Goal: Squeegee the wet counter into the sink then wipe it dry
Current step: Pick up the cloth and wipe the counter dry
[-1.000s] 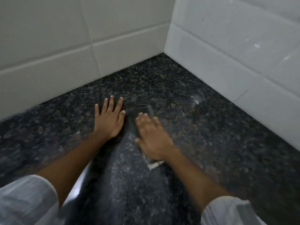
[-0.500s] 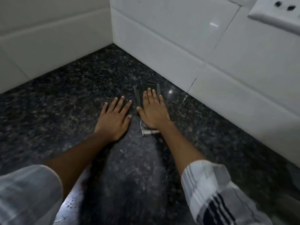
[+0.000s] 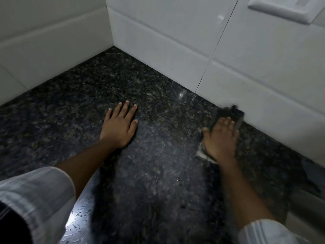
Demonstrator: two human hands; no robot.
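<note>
While the fingers [image 3: 226, 121] of the right hand [image 3: 219, 138] lie flat and close together, they press a dark cloth [image 3: 226, 112] against the counter [image 3: 158, 164], the cloth blurred and just beside the foot of the white tiled wall [image 3: 175, 50]. That flat palm probably spreads pressure so the cloth soaks up water along the wall edge. Lying open on the granite near the corner, the left hand [image 3: 119, 127] has its fingers slightly spread and grips nothing, most likely bracing the person's lean. Beads of water glint on the counter's near left part. An electrical outlet plate [image 3: 284, 7] sits on the wall above. Neither sink nor squeegee is in view, so this looks like the drying stage.
</note>
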